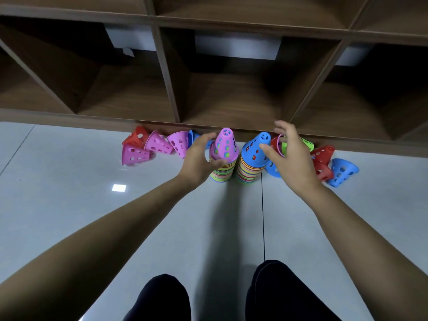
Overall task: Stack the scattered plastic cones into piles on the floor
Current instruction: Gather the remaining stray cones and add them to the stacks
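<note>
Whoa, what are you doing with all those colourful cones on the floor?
A person is stacking plastic cones. Two tall piles stand side by side on the floor before a wooden shelf. The left hand is cupped beside the pink-topped pile; the right hand hovers, fingers spread, by the blue-topped pile. Loose cones lie tipped over on both sides, not yet stacked.

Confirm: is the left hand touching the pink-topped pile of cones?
Cannot tell. In the head view the left hand curves round the pink-topped pile, thumb overlapping its side, but neither contact nor a gap shows plainly.
</note>
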